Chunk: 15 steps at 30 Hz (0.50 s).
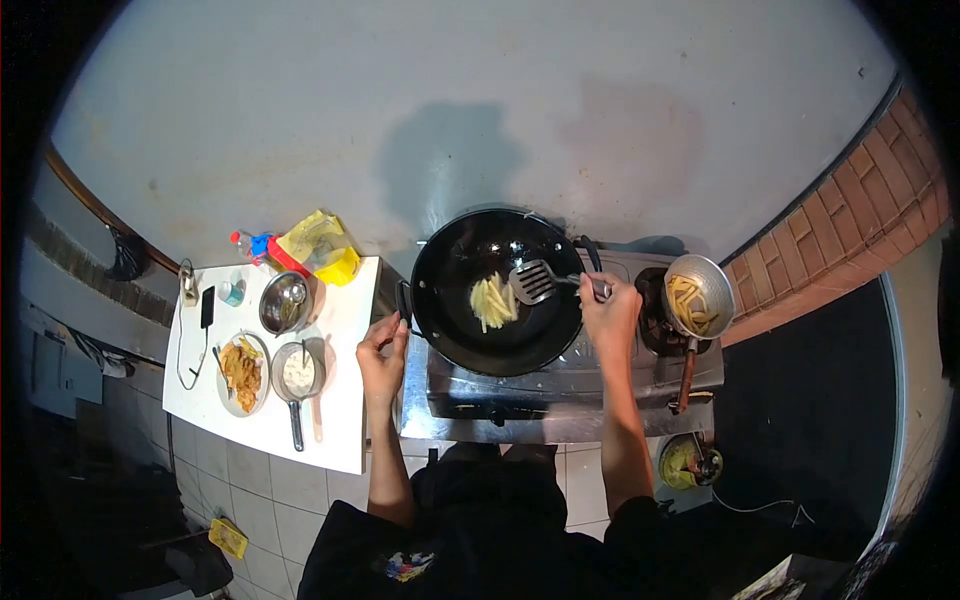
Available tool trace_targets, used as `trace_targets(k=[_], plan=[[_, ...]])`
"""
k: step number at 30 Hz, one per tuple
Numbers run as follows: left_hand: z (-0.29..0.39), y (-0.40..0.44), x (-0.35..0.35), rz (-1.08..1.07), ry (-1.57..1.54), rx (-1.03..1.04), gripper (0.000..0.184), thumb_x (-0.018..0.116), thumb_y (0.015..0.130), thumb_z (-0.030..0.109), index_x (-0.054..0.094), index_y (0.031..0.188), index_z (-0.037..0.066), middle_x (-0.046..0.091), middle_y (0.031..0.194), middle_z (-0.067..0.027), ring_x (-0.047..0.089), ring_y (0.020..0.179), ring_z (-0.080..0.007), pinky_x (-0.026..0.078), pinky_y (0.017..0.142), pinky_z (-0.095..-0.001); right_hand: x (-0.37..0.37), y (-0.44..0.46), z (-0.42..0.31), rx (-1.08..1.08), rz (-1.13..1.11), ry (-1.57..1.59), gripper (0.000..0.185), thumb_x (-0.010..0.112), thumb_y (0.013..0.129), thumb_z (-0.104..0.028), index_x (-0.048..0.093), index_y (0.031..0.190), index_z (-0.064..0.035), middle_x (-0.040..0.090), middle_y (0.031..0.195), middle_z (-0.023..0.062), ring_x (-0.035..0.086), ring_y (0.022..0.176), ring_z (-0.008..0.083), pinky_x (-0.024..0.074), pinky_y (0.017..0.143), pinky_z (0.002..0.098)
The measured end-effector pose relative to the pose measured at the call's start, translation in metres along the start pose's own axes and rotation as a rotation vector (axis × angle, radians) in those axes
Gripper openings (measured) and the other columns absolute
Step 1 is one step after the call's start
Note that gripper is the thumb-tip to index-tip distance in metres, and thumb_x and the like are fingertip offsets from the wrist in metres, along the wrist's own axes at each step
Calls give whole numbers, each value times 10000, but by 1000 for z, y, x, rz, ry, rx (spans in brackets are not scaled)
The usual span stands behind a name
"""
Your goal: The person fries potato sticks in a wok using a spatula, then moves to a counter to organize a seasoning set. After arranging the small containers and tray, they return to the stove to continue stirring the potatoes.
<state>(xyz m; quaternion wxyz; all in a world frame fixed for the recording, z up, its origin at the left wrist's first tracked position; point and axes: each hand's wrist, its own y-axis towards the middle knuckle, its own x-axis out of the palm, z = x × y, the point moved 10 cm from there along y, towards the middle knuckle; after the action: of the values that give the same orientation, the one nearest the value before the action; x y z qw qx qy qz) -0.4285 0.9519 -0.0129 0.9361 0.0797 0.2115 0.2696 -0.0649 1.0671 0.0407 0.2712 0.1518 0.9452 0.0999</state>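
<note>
Head view. The wok (460, 335) sits on the steel gas stove (470, 385) at the center of the frame. The cut potato strips (494, 302) lie in one cluster on the wok floor, just left of the slotted turner (533, 283). The right hand (612, 315), right of center, has its fingers wrapped around the turner handle. The left hand (382, 352), left of center, has its fingers curled with the tips at the wok's left loop handle (404, 300); whether they grip it cannot be determined.

Status, as judged: cutting is complete and the strips are in the wok. They are pale, without visible browning, so cooking appears to be at an early stage. Browning and removal remain.

Surface: at right, a saucepan (721, 285) with a wooden handle holds yellowish strips. At left, the white table (345, 410) carries browned food (240, 368) on a plate, a small pan (296, 425) with white contents, a metal bowl (275, 318) and a yellow bag (312, 240).

Room: a plain gray wall (280, 120) fills the upper frame; brickwork (830, 220) stands at upper right; floor tiles (295, 490) show at lower left.
</note>
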Motion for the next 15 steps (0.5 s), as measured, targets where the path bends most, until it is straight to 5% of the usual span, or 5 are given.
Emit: trace_targets(k=[9,15], plan=[[-1,0,-14,-24,16,-123,311,656,909,148,647,1160,-35,663,1068,-174,647,946,-198,518,814,-313,22,9,-48,-292,220,-303,234,627,851,-120,598,669,23,587,600,224,602,591,414,448,543,460],[-5,1,-23,-1,29,-162,318,655,914,168,647,1162,-30,661,1038,-140,622,940,-176,521,788,-311,41,14,-71,-313,107,-101,263,621,858,-118,563,640,17,565,579,213,578,567,415,420,522,461]])
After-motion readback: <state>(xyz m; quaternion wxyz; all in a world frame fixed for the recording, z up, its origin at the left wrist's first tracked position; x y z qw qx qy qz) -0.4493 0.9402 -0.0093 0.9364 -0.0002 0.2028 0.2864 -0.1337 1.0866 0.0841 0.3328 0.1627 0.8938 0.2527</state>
